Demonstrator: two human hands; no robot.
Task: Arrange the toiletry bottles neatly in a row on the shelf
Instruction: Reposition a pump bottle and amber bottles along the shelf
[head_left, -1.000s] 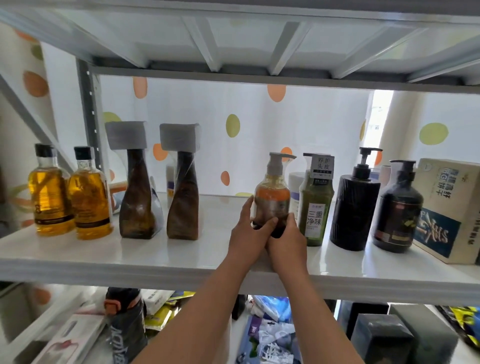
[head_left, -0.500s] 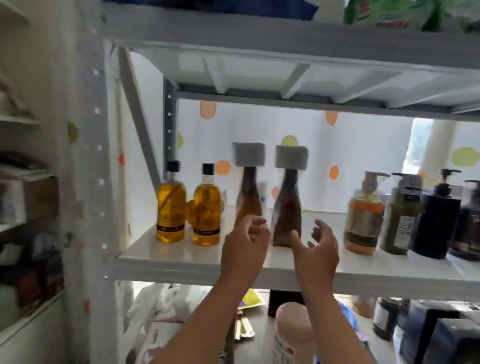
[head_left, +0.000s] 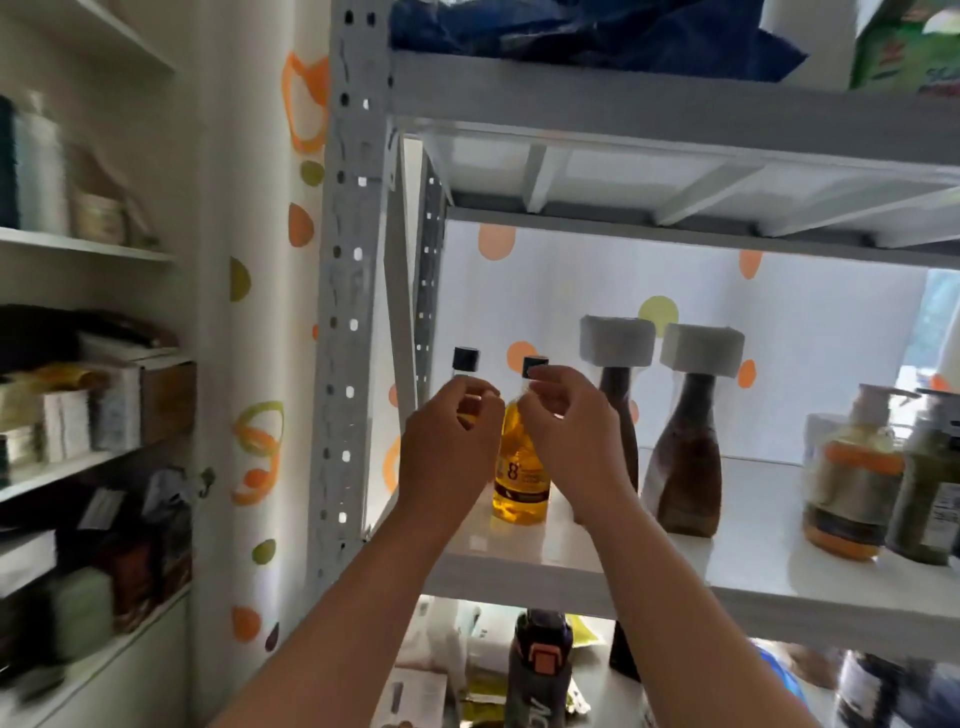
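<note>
Two yellow oil bottles with black caps stand at the left end of the white shelf (head_left: 779, 597). My left hand (head_left: 447, 447) covers the left yellow bottle (head_left: 466, 359), so only its cap shows. My right hand (head_left: 571, 441) is at the neck of the right yellow bottle (head_left: 519, 467). Both hands have their fingers curled at the bottle necks; whether they grip is unclear. Further right stand two brown bottles with pale block caps (head_left: 618, 395) (head_left: 685, 467), an orange pump bottle (head_left: 852, 483) and a green bottle (head_left: 930, 493).
A perforated grey upright post (head_left: 348, 312) borders the shelf on the left. The shelf above (head_left: 675, 109) carries a blue bag. Bottles and packets lie on the lower shelf (head_left: 540, 670). White wall shelves (head_left: 78, 244) with boxes are at the far left.
Both hands let go of the orange pump bottle and moved left past the brown bottles to the two yellow bottles. My view swung left and up.
</note>
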